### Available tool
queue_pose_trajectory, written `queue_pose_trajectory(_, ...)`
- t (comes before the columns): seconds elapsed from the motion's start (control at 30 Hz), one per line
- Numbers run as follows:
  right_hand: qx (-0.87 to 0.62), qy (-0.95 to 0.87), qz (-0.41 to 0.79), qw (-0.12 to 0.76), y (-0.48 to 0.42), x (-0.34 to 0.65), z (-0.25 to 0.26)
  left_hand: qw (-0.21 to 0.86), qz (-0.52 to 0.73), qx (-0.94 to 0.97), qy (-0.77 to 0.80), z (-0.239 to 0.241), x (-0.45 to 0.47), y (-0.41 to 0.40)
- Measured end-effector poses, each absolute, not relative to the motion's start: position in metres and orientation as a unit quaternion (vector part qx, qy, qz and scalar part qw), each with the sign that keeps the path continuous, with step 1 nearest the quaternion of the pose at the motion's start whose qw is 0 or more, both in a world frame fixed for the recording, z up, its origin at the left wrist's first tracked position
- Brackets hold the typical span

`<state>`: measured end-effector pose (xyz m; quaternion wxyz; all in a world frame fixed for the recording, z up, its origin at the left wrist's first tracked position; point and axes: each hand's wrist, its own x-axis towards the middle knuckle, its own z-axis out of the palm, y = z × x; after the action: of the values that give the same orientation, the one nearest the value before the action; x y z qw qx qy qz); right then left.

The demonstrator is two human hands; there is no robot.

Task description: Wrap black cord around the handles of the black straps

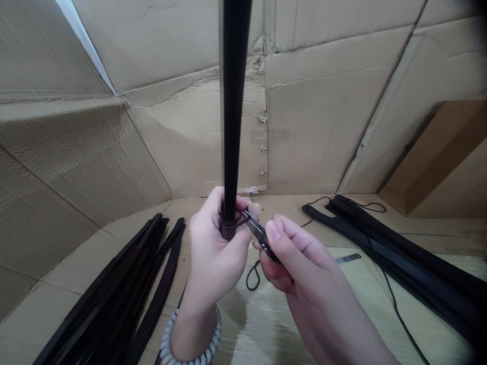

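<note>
A long, narrow black bar (234, 101) stands upright at the centre of the view, and its lower end sits in my left hand (216, 248). The fingers of that hand are wrapped round the end, which has a dark textured cover. Just right of the bar, a thin dark cord passes by the left fingertips and its loop (252, 278) hangs below. My right hand (304, 263) is closed round small thread snips (259, 235). Their blade tips point up and left, at the cord beside the left thumb. I cannot tell whether the blades touch the cord.
Several black strips (110, 289) lie at the left. More black pieces (403, 253) with loose cord lie at the right, near a metal ruler (349, 258). Cardboard walls (312, 126) enclose the surface, and a brown cardboard box (437, 152) stands at the right.
</note>
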<state>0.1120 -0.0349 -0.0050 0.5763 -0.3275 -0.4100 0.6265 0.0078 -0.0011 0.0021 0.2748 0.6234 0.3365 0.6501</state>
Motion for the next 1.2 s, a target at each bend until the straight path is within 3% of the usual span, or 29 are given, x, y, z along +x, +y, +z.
queue_pose_trajectory(0.33, -0.337, -0.379, 0.661, 0.552, -0.034, 0.106, 0.001, 0.191, 0.578, 0.73, 0.31, -0.003, -0.012, 0.006)
queue_pose_trajectory(0.73, -0.321, -0.398, 0.646, 0.567, -0.034, 0.11, -0.005, 0.267, 0.626, 0.653, 0.331, 0.004, 0.001, 0.0)
queue_pose_trajectory(1.2, -0.333, -0.368, 0.675, 0.546, -0.034, 0.105, 0.001, 0.203, 0.59, 0.716, 0.313, -0.002, -0.01, 0.004)
